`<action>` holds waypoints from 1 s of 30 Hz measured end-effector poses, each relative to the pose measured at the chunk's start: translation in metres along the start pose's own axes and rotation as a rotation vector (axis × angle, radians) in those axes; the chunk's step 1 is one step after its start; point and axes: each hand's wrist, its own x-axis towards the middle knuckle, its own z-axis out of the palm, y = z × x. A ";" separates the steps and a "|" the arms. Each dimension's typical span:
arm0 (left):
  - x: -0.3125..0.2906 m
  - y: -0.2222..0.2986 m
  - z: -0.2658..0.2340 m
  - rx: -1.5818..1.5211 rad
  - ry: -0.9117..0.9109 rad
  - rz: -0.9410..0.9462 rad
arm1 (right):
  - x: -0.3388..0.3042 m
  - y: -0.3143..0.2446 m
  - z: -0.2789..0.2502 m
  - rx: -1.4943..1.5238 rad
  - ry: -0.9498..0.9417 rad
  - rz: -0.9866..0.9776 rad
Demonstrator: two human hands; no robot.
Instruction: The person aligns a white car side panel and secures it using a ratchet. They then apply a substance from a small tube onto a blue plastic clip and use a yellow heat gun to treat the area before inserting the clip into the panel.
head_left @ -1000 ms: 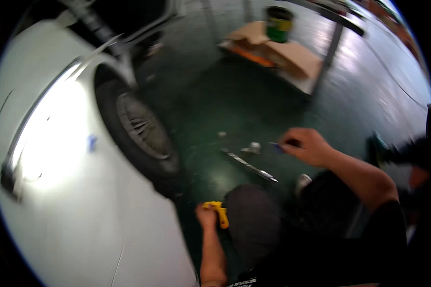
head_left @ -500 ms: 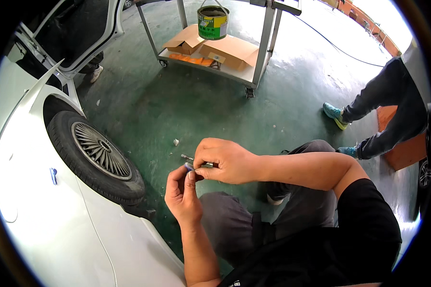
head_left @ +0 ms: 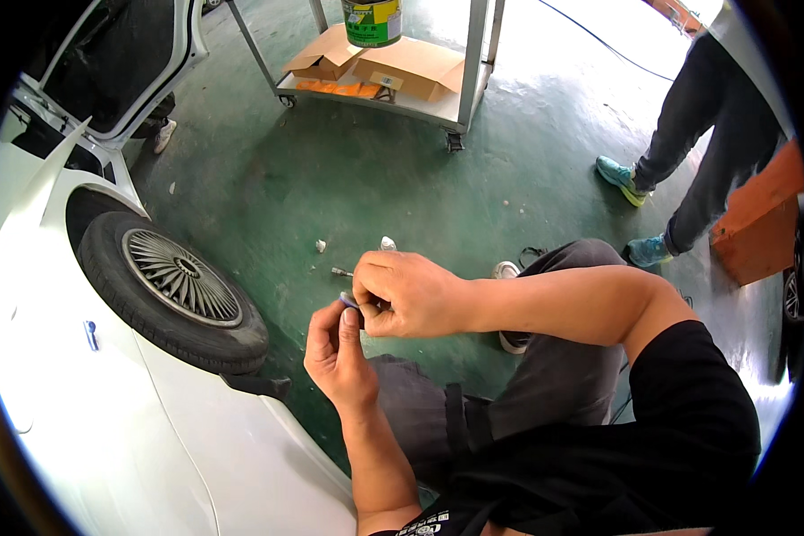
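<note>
At far left of the frame we note the white car body and its wheel with a finned hubcap, left of centre.

Centre frame: our left hand is raised, thumb and fingertips pressed together on a small bluish piece. Just right of it, our right hand is curled closed around a slim metal tool, whose tip pokes out to the left. The two hands touch at the piece; what kind of piece it is we cannot tell.

Judgement: to do this well we should keep both wrists close over the knee, hold the piece steady in the left pinch, and turn only the right hand, so the small part does not drop onto the green floor.

Top centre: a metal trolley on castors carries flat brown cardboard boxes, orange packets along its edge, and a green-and-yellow pail.

Right of frame: another person's legs with teal shoes, beside an orange-brown block.
</note>
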 end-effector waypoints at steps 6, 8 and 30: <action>0.001 -0.003 0.003 0.004 0.022 -0.025 | -0.002 -0.006 -0.009 0.133 -0.082 0.178; -0.001 -0.007 0.005 -0.088 0.065 -0.075 | 0.001 0.000 -0.014 0.191 -0.144 0.182; 0.001 -0.013 0.003 -0.369 0.072 -0.110 | -0.004 -0.003 -0.030 0.259 -0.234 0.185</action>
